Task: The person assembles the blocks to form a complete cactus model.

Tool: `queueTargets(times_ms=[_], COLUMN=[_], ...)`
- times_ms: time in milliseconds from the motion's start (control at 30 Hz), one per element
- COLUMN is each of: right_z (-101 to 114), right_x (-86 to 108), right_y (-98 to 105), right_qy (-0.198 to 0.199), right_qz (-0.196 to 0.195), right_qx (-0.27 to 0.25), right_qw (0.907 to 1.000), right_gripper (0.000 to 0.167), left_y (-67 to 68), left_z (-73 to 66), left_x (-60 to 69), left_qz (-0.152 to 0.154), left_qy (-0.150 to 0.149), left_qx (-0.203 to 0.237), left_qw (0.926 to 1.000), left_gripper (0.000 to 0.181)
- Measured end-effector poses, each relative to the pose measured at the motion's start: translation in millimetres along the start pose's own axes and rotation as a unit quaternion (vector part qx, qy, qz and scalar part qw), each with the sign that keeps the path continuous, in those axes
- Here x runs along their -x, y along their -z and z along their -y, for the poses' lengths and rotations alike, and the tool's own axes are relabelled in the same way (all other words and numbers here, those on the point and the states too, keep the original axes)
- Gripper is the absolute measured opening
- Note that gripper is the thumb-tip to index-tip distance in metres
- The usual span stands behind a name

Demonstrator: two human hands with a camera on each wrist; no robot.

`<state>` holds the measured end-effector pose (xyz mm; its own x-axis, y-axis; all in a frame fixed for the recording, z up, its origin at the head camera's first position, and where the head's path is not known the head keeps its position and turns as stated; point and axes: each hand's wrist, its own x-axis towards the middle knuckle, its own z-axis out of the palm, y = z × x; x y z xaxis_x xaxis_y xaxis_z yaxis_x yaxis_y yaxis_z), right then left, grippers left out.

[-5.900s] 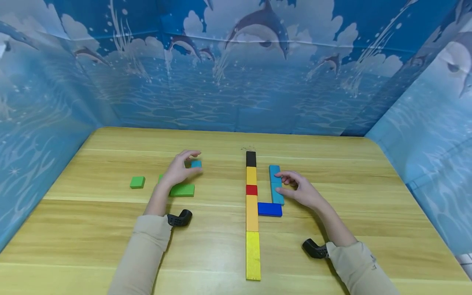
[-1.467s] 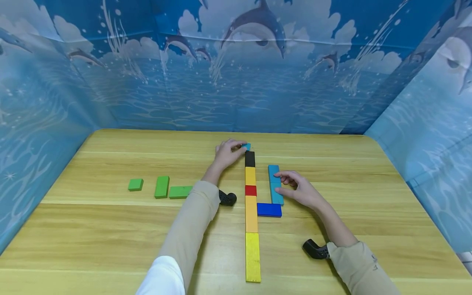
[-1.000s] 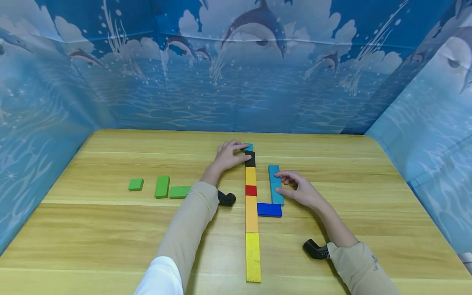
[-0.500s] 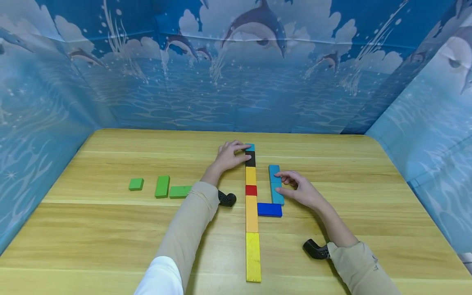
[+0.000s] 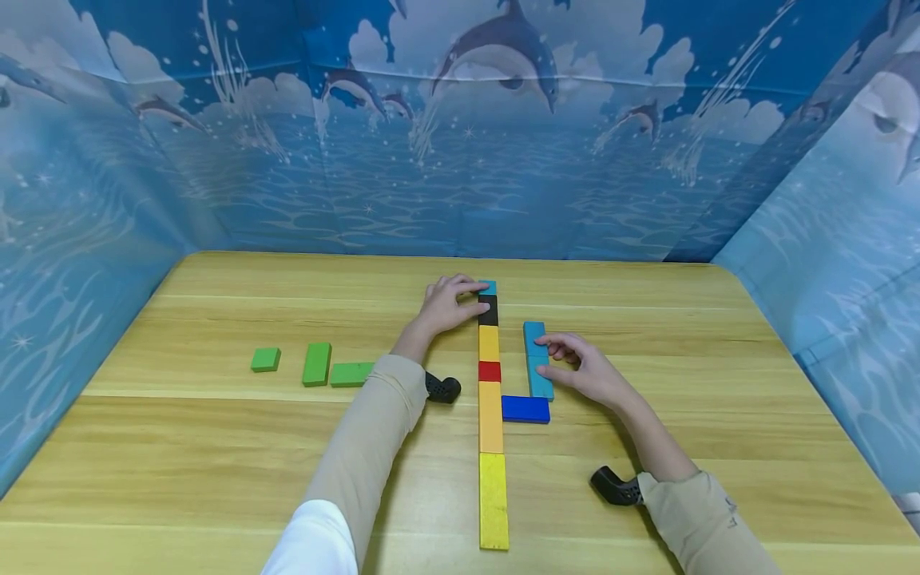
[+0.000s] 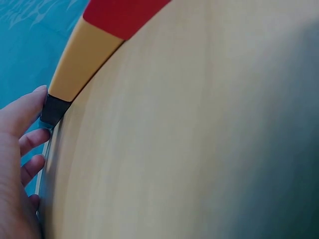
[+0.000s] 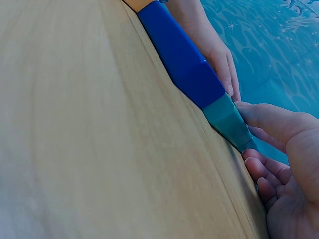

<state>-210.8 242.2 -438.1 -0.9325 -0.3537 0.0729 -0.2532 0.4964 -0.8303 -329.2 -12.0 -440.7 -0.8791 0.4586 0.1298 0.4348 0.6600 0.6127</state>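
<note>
Six blocks (image 5: 490, 415) are forming a line; three green blocks (image 5: 316, 365) are apparently remaining. Loosely spread, my left grip (image 5: 446, 303) is touching the far light-blue block (image 5: 492, 289), my right grip (image 5: 585, 374) the light-blue pair (image 5: 533, 356).

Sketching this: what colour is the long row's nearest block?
Yellow block, shown best in the head view.

Wood-grain tbl (image 5: 180, 487), light yellow-brown, rounded far corners. Blue backdrop (image 5: 402, 216) w/ sea print behind tbl: 1 big dolphin (image 5: 496, 36) nr top ctr, smaller dolphins (image 5: 355, 84) either side, white clouds (image 5: 366, 44), spray & ripples. 2 side panels (image 5: 79, 239), L & R, similar print. Pale bit (image 5: 910, 505) at R edge, unclear.
</note>
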Motion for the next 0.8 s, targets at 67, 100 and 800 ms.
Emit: queueTargets(times_ms=[67, 100, 800], right_z=[0, 0, 20], right_x=[-0.1, -0.2, 3.4], right_y=[0, 0, 1], right_qy=[0.0, 0.001, -0.001], right_qz=[0.0, 0.0, 0.001], right_qx=[0.003, 0.005, 0.016], right_qw=[1.0, 1.0, 0.9999], right_gripper=[0.04, 0.04, 0.039], left_y=[-0.1, -0.1, 30.7], left_z=[0.0, 0.2, -6.9], left_x=[0.4, 0.5, 40.5], left_qz=[-0.002, -0.005, -0.052], left_qy=[-0.001, -0.001, -0.046], left_qx=[0.005, 0.009, 0.155], left_qw=[1.0, 0.9999, 0.9855], left_gripper=[0.045, 0.045, 0.047])
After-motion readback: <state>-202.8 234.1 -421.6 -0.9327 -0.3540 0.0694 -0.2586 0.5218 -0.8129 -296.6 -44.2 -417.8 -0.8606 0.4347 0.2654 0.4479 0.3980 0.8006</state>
